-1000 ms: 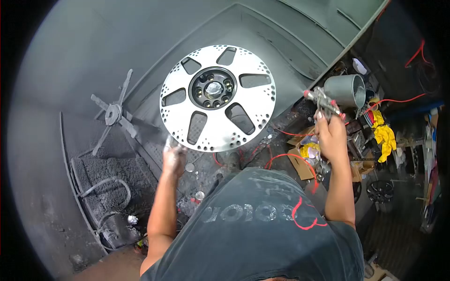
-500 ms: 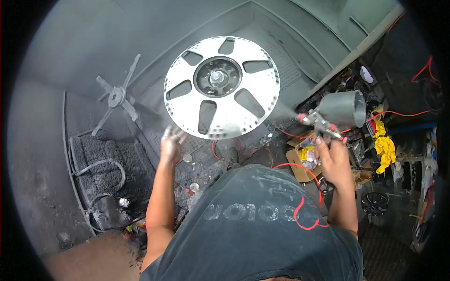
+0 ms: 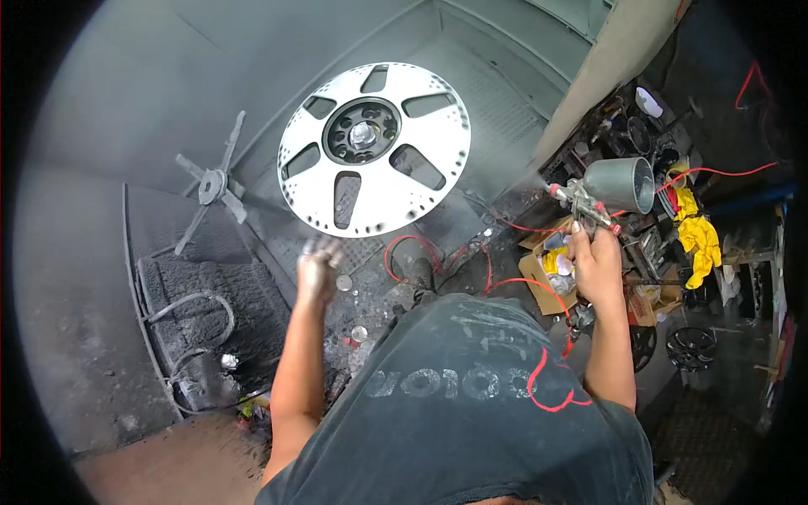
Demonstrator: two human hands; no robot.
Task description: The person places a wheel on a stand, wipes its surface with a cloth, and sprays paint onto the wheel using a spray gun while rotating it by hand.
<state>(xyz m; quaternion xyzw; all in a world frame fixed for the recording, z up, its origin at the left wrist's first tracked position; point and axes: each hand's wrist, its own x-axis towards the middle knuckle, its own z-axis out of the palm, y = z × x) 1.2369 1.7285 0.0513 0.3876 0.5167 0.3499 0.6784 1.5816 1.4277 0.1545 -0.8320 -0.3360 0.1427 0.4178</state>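
My right hand [image 3: 598, 261] is wrapped round a spray gun [image 3: 585, 206] with a large grey cup [image 3: 619, 185] on it. The gun's nozzle points left, toward a wheel [image 3: 433, 198] with a white face, and a faint haze hangs just in front of it. The wheel has several window openings and small dark holes along its rim; its dark hub is at the centre. My left hand [image 3: 318, 269], pale-coated on the fingers, is just below the wheel's lower edge with nothing visible in it. Its fingers are slightly blurred but look apart; whether they touch the rim I cannot tell.
A metal stand with several arms [image 3: 213, 187] is at the left, above a dark shaggy mat [image 3: 223, 307]. Red hose [image 3: 408, 240] runs over the floor. To the right are a cardboard box [image 3: 543, 282], yellow cloth [image 3: 699, 240], a black wheel [image 3: 692, 347] and crowded clutter.
The gun has drawn back from the wheel, and the visible spray plume has shrunk to a faint haze. My left hand has shifted slightly along the lower rim. The view has shifted a little.
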